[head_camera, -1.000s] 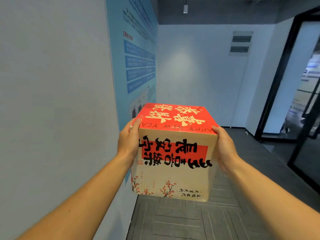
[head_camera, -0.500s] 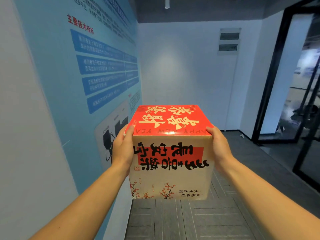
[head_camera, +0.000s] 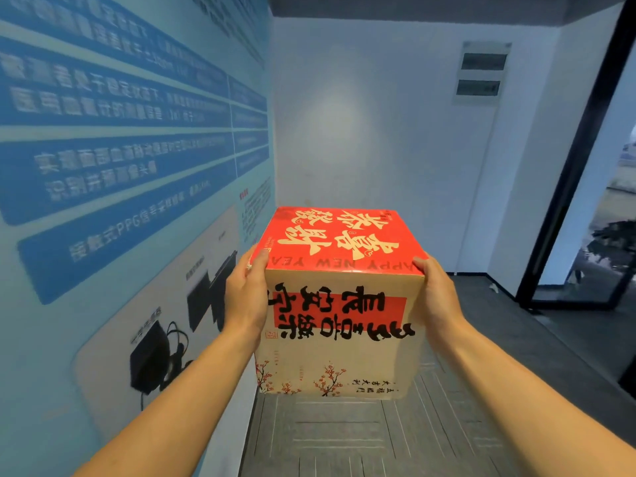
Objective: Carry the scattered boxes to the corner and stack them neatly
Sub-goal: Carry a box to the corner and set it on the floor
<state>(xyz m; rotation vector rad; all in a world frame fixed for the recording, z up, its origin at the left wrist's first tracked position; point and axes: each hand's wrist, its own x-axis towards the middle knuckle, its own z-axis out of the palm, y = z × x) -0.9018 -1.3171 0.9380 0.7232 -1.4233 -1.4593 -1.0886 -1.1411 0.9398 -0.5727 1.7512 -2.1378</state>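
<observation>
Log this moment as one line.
carry | box: off floor | left hand: holds left side | right hand: holds right side

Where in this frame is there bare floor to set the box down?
Bare grey floor runs below the box, between the poster wall and the black door frame, and on to the white back wall. The corner's floor itself is hidden behind the box. Tightest beside the left hand, close to the poster wall.

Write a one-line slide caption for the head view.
Left hand and right hand grip a red-topped box above grey floor, beside a blue poster wall, white corner ahead.
</observation>
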